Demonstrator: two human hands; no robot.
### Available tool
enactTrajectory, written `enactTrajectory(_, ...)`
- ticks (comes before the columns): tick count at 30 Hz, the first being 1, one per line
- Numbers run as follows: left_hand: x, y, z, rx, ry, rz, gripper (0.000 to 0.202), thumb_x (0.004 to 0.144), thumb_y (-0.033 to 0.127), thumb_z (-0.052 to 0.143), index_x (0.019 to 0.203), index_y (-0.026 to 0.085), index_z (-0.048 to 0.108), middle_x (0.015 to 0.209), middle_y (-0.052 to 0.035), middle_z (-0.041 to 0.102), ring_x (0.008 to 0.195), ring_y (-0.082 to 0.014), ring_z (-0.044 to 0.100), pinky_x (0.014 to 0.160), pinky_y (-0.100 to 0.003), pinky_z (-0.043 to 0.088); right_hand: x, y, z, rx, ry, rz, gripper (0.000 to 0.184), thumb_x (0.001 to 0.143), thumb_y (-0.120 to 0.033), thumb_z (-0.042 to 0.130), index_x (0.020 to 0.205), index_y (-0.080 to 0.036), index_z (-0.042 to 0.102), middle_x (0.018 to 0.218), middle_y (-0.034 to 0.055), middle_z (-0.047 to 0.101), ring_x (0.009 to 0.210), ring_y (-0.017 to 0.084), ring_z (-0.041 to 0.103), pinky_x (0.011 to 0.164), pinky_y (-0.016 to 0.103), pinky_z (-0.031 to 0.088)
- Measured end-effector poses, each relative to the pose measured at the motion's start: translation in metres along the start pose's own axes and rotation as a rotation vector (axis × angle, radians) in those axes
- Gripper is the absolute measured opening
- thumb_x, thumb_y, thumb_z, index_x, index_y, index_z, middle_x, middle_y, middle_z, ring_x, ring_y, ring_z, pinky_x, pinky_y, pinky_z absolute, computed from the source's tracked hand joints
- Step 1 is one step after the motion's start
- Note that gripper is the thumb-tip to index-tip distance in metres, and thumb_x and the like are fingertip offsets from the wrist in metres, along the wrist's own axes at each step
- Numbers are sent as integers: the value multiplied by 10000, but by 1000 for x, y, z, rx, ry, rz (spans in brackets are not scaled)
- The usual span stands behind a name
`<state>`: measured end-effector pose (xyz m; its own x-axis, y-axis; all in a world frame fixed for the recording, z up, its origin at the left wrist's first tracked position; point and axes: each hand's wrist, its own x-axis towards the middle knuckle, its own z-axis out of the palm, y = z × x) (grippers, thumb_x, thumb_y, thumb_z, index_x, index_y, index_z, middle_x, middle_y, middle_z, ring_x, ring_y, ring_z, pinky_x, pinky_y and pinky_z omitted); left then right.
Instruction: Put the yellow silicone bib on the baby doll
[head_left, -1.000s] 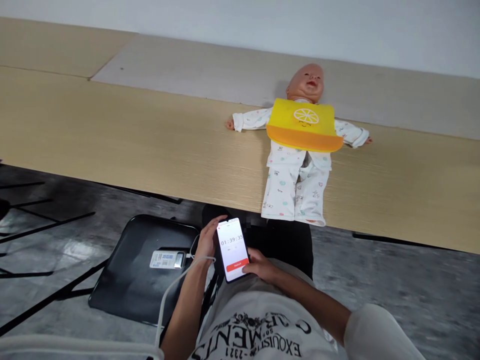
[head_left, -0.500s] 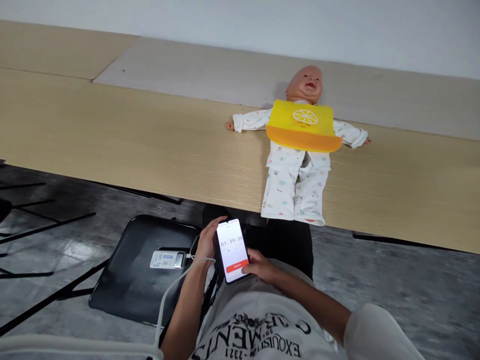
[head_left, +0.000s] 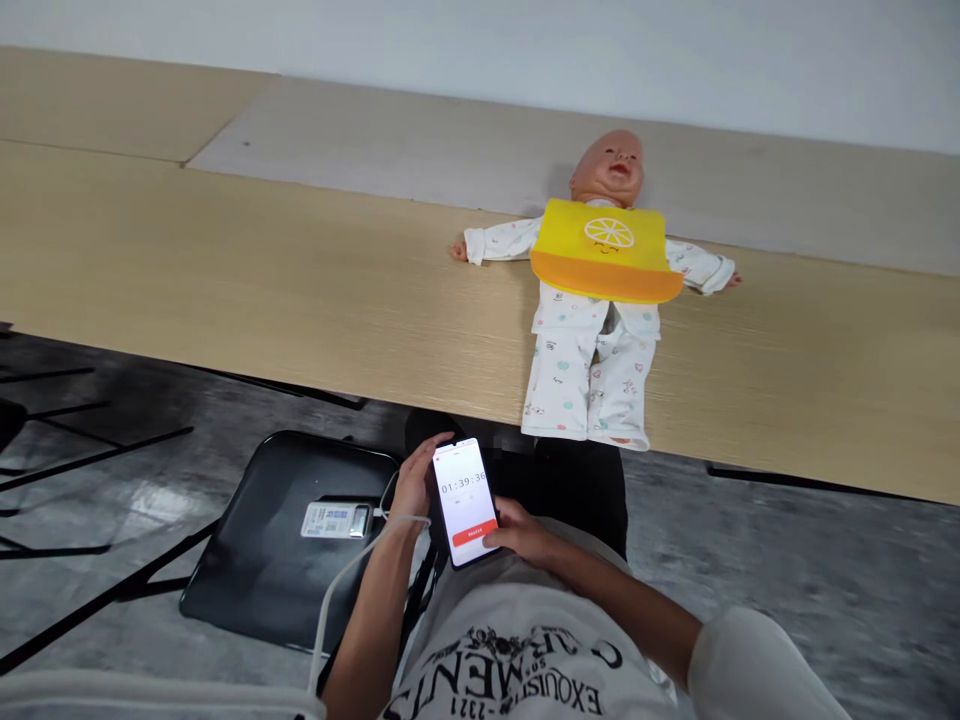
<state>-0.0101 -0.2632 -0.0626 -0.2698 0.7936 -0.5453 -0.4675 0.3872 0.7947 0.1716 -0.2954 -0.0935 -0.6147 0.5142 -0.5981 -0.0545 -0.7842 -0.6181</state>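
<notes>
My left hand (head_left: 414, 480) grips the left edge of a smartphone (head_left: 465, 500), and my right hand (head_left: 519, 530) holds its lower end. The screen shows a white timer reading 01:39:36 above a red button. Beyond the phone, a baby doll (head_left: 585, 375) in white patterned pyjamas lies on its back on the wooden table (head_left: 225, 270). It wears a yellow and orange silicone bib (head_left: 604, 250) with a citrus slice on it. Neither hand touches the doll.
A black seat (head_left: 270, 570) to my left holds a white and black device (head_left: 337, 520) with a label. A white cable (head_left: 335, 580) runs beside my left forearm. Black chair legs and a grey floor lie below the table edge.
The phone's timer has gone from 01:39:35 to 01:39:36. My hands and the phone stay nearly still, and the view shifts only slightly.
</notes>
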Motion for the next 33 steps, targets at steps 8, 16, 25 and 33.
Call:
enactTrajectory(8, -5, 2, 4, -103, -35, -82, 585, 635, 528, 739, 1053, 121, 704, 827, -96, 736, 731, -222, 650, 707, -327, 471, -2, -5, 4, 8, 14, 7, 454, 489, -179, 702, 942, -159, 676, 878, 18, 703, 805, 182, 620, 783, 286, 450)
enactTrajectory(16, -10, 2, 8, -115, -41, -56, 574, 646, 500, 731, 1074, 119, 696, 859, -86, 728, 777, -221, 649, 716, -313, 466, -1, -3, 3, 16, -7, -22, 472, 489, -174, 718, 958, -146, 665, 897, 25, 702, 812, 178, 609, 801, 310, 443)
enactTrajectory(25, -8, -3, 6, -50, -13, -29, 381, 601, 466, 747, 818, 170, 643, 630, 16, 615, 532, -125, 535, 518, -237, 391, -2, -2, 5, -115, -47, -27, 510, 533, -215, 716, 1031, -132, 642, 941, 28, 696, 853, 192, 609, 820, 329, 434)
enactTrajectory(33, -17, -3, 10, -131, -173, -133, 418, 592, 415, 766, 888, 199, 563, 688, -14, 680, 588, -206, 648, 533, -274, 463, -4, 1, 4, -113, -84, -49, 572, 560, -304, 784, 1084, -123, 644, 1068, 91, 676, 970, 242, 616, 919, 409, 440)
